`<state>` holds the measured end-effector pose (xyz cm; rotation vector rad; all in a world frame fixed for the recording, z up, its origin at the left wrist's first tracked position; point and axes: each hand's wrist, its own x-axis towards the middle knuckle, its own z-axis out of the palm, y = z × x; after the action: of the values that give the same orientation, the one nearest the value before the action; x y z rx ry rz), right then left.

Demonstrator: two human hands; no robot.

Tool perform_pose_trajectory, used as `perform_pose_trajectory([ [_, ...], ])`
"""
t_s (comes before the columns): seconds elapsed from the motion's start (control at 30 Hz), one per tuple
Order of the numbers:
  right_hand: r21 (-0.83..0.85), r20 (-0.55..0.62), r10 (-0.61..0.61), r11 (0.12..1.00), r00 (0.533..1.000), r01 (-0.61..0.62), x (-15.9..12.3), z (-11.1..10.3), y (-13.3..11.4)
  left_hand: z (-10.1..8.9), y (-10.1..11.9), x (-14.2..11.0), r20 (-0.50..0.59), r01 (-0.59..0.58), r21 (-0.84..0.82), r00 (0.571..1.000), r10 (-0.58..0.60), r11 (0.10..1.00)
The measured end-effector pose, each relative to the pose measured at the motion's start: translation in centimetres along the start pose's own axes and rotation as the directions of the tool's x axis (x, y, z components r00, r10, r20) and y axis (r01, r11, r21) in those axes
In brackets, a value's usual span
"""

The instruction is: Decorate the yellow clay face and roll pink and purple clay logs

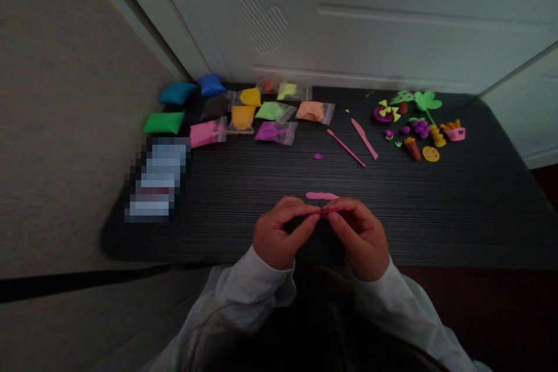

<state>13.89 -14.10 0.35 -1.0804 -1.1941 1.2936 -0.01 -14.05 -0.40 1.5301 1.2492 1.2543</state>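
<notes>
Between my two hands, above the near part of the dark table, is a thin strip of purple-magenta clay (332,210). The thumb and forefinger of my left hand (283,229) pinch its left end. My right hand (364,235) pinches the other end, its fingers curled behind. Just beyond my fingertips lies a flattened pink clay strip (321,196), its right end partly hidden by my right hand. Farther off, a small purple clay piece (318,156) rests on the table. To its right lie a thin pink modelling stick (346,148) and a pink plastic knife (365,139).
Bags of coloured clay, such as a pink one (207,132) and a purple one (275,132), line the back left. A blurred phone-like device (157,180) lies at the left. Small clay models, including a green flower (427,100), stand at the right. A white panel (370,40) rises behind the table (244,174).
</notes>
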Motion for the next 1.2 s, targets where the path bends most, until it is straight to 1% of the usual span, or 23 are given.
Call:
perform_pose_trajectory([
  [0.17, 0.032, 0.017, 0.043, 0.999, 0.999, -0.043, -0.17, 0.00, 0.07, 0.00, 0.12, 0.11, 0.002, -0.032, -0.005, 0.999, 0.032, 0.999],
  [0.3, -0.047, 0.016, 0.017, 0.999, 1.000, -0.016, -0.03, 0.06, 0.14, 0.05, 0.10, 0.33, -0.001, -0.070, 0.006, 0.998, 0.070, 0.998],
  [0.4, -0.060, 0.000, -0.004, 0.998, 1.000, 0.004, 0.05, 0.04, 0.13, 0.06, -0.06, 0.29, 0.005, -0.039, 0.025, 0.999, 0.039, 0.999],
  [0.53, -0.020, 0.007, 0.006, 1.000, 1.000, -0.006, 0.12, -0.07, -0.01, 0.06, -0.33, 0.05, -0.007, 0.011, -0.007, 1.000, -0.011, 1.000],
  [0.7, 0.002, -0.001, -0.002, 1.000, 1.000, 0.002, 0.10, -0.13, -0.06, 0.07, -0.33, 0.12, -0.042, -0.024, -0.066, 0.999, 0.021, 0.998],
  [0.8, 0.028, -0.009, 0.009, 1.000, 1.000, -0.009, 0.01, -0.05, 0.10, 0.08, -0.24, 0.20, -0.045, -0.046, -0.076, 0.998, 0.042, 0.996],
  [0.97, 0.112, -0.035, 0.044, 0.993, 0.998, -0.039, -0.04, 0.09, 0.39, 0.00, -0.36, 0.13, -0.046, -0.003, -0.085, 0.999, -0.001, 0.996],
  [1.1, 0.113, -0.036, 0.058, 0.992, 0.998, -0.053, 0.00, 0.12, 0.42, -0.02, -0.45, 0.09, -0.058, -0.028, -0.133, 0.998, 0.021, 0.991],
  [1.13, 0.114, -0.032, 0.061, 0.992, 0.998, -0.057, 0.00, 0.13, 0.42, -0.01, -0.39, 0.08, -0.061, -0.019, -0.143, 0.998, 0.010, 0.990],
  [1.2, 0.118, -0.034, 0.061, 0.991, 0.998, -0.056, -0.02, 0.14, 0.42, 0.03, -0.18, 0.03, -0.050, 0.045, -0.181, 0.997, -0.055, 0.982],
])
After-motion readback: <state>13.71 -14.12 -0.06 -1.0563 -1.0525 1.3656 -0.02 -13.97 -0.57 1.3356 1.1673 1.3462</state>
